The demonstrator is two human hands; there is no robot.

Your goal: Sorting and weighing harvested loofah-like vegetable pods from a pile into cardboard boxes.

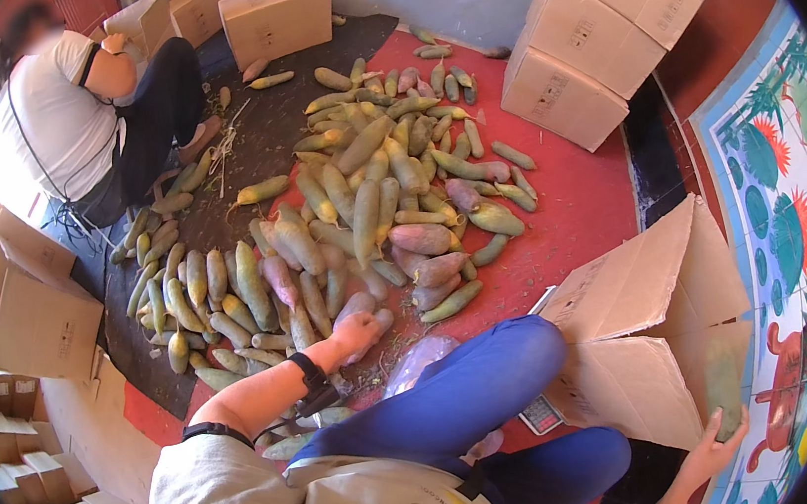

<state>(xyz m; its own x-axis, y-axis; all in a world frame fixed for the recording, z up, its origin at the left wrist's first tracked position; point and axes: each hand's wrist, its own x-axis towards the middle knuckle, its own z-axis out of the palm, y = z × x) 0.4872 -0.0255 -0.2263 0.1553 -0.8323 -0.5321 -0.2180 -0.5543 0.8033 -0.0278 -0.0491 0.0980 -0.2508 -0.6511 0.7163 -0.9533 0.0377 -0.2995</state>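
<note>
My left hand [356,336] is on a greyish-pink radish [365,308] at the near edge of a large heap of long radishes [369,211], green, yellowish and pink. Part of that radish is hidden by the hand. At the lower right, my right hand [723,436] holds the lower end of a long green radish [723,380], upright beside the near flap of an open cardboard box [627,376]. The inside of this box is mostly hidden by its flaps. A clear plastic bag [423,362] lies by my knee.
Another person [82,117] sits at the upper left beside open boxes [142,20]. Stacked closed cartons [587,29] stand at the upper right. A calculator [540,415] lies between my legs and the box. More open cartons [45,315] stand at the left; a painted tile wall [783,246] is at the right.
</note>
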